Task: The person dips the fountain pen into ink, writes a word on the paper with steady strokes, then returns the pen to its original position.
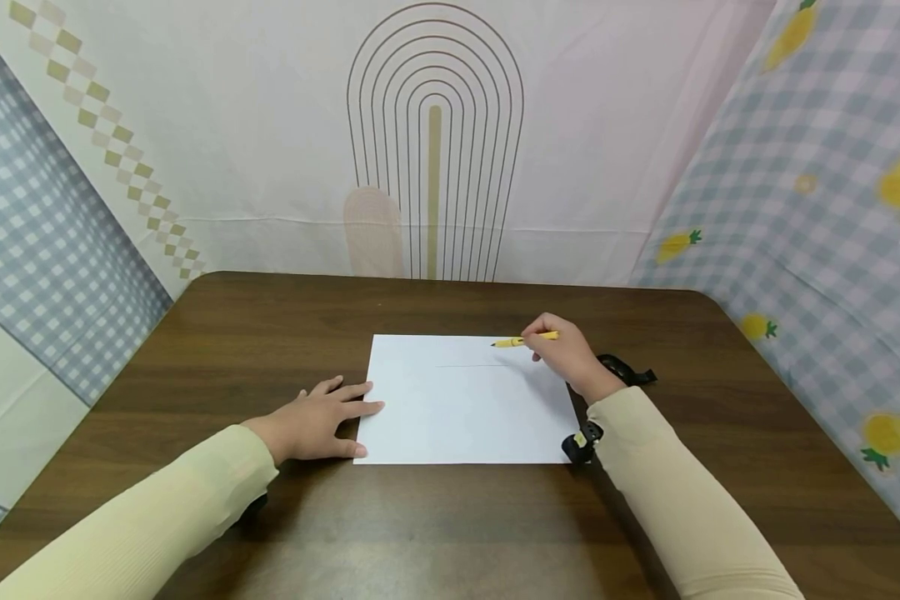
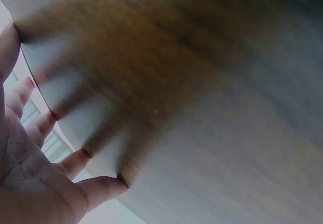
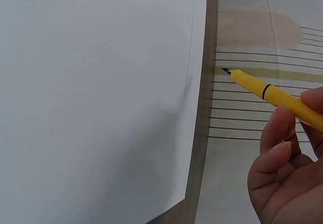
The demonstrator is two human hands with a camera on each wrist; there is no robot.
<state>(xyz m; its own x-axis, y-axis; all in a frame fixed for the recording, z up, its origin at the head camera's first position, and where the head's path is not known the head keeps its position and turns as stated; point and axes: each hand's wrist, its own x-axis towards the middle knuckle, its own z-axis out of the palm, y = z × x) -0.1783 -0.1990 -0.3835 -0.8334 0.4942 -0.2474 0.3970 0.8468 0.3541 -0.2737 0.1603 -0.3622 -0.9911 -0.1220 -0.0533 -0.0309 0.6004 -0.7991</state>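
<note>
A white sheet of paper lies on the brown table, with one thin straight line drawn across its upper part. My right hand pinches a yellow fountain pen over the sheet's upper right; in the right wrist view the dark nib of the pen stands clear of the paper. On the left, my left hand is spread flat, its fingertips on the sheet's left edge and the rest on the table. The left wrist view shows those fingers splayed and touching the tabletop.
The dark wooden table reaches back to a pale curtain printed with arches. Checked cloth hangs at the right, and more checked cloth at the left. A black strap device sits at my right wrist.
</note>
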